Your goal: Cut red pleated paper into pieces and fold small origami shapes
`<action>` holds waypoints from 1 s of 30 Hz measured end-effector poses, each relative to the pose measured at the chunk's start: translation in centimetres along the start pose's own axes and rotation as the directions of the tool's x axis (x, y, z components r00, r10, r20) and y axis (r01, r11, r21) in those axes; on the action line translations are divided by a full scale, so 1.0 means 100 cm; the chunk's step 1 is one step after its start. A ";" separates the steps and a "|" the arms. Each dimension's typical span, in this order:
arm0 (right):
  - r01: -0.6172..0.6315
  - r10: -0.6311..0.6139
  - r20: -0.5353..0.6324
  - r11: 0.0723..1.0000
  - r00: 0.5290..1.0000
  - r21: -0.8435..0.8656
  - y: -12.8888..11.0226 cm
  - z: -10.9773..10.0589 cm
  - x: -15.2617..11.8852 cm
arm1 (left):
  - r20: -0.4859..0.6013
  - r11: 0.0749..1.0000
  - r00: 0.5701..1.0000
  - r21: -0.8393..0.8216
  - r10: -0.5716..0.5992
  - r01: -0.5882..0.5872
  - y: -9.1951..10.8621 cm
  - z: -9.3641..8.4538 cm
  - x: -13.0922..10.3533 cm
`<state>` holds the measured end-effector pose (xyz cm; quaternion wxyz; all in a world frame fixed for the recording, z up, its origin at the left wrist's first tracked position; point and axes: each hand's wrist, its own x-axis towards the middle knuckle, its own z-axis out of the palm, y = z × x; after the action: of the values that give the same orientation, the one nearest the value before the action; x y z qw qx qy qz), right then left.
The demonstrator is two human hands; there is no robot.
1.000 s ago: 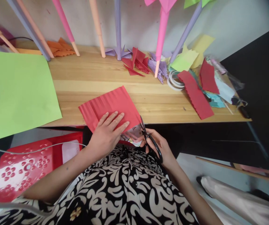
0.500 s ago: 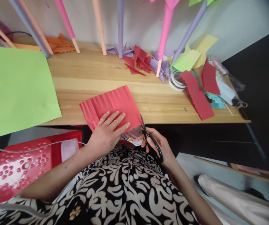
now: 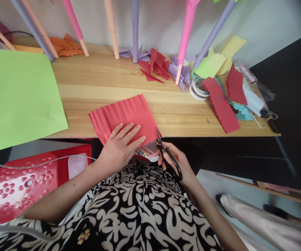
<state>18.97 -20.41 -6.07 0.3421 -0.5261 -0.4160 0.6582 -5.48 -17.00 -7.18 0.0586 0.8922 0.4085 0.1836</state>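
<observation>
A sheet of red paper (image 3: 137, 108), creased with many narrow pleats along its left and top part, lies at the table's front edge with its lower corner over it. My left hand (image 3: 123, 144) rests flat on the sheet with fingers spread. Black-handled scissors (image 3: 175, 164) are held in my right hand (image 3: 180, 158), its fingers wrapped round the loops. The blades point up and away at the sheet's right edge, with a thin bit of red showing to their right. Part of the lower paper is hidden under my left hand.
A large green sheet (image 3: 22, 97) covers the table's left side. Rolled paper stems (image 3: 135, 31) stand along the back among folded red pieces (image 3: 155, 66). White tape rolls (image 3: 198, 89) and a red strip (image 3: 221, 104) lie right. A red basket (image 3: 32, 181) sits below left; another person's legs show lower right.
The scissors' blades have shifted slightly left onto the red sheet's right edge. My left hand and the sheet stay in nearly the same place.
</observation>
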 end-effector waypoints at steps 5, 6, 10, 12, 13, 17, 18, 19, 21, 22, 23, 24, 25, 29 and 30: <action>-0.010 0.010 -0.008 1.000 1.000 -0.001 -0.001 0.001 -0.001 | -0.003 1.000 1.000 0.018 0.009 -0.009 -0.001 0.001 0.000; -0.011 0.011 -0.008 1.000 1.000 0.003 0.000 0.000 -0.001 | -0.006 1.000 1.000 0.026 0.015 -0.015 -0.001 0.001 0.000; 0.008 -0.008 0.008 1.000 1.000 0.013 0.005 -0.002 0.000 | -0.012 0.999 0.999 0.040 0.033 -0.032 -0.001 0.000 0.000; 0.013 -0.013 0.012 1.000 1.000 0.008 0.007 -0.003 0.000 | -0.008 0.998 1.000 0.047 0.030 -0.029 -0.001 0.000 0.000; 0.014 -0.014 0.011 1.000 1.000 0.008 0.007 -0.004 0.000 | -0.006 0.998 1.000 0.050 0.027 -0.027 -0.001 -0.001 0.000; 0.010 -0.010 -0.004 1.000 1.000 0.005 0.006 -0.003 -0.002 | 0.005 0.998 1.000 0.059 0.025 -0.025 0.000 -0.002 0.001; 0.006 -0.006 -0.006 1.000 1.000 0.004 0.006 -0.003 -0.002 | 0.006 0.998 1.000 0.062 0.027 -0.027 0.000 -0.002 0.001; 0.000 0.000 -0.007 1.000 1.000 0.006 0.005 -0.003 -0.002 | 0.005 0.997 1.000 0.066 0.028 -0.028 0.000 -0.001 0.001; -0.024 0.024 -0.008 1.000 1.000 0.018 0.006 -0.003 -0.003 | 0.003 0.997 1.000 0.073 0.030 -0.030 0.000 -0.001 0.000; -0.038 0.039 -0.010 0.999 0.999 0.024 0.006 -0.003 -0.003 | 0.001 0.997 1.000 0.075 0.031 -0.031 0.000 -0.001 0.000; -0.050 0.050 -0.013 0.998 0.999 0.028 0.006 -0.004 -0.003 | -0.001 0.997 0.999 0.076 0.032 -0.032 0.000 -0.001 0.000; -0.059 0.059 -0.016 0.998 0.998 0.029 0.007 -0.004 -0.004 | 0.000 0.996 0.999 0.077 0.033 -0.033 -0.001 0.000 0.000; -0.064 0.064 -0.018 0.998 0.998 0.029 0.007 -0.003 -0.004 | 0.005 0.996 0.999 0.078 0.033 -0.034 -0.001 0.000 -0.001; -0.071 0.072 -0.017 0.997 0.997 0.040 0.007 -0.003 -0.005 | 0.025 0.995 0.999 0.086 0.039 -0.041 -0.001 0.000 -0.001; -0.078 0.078 -0.018 0.996 0.997 0.047 0.007 -0.003 -0.005 | 0.023 0.995 0.999 0.089 0.042 -0.044 -0.001 0.000 -0.001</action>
<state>19.32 -21.11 -6.49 0.3324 -0.5402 -0.3762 0.6754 -5.65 -16.98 -7.25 0.0190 0.9044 0.3964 0.1569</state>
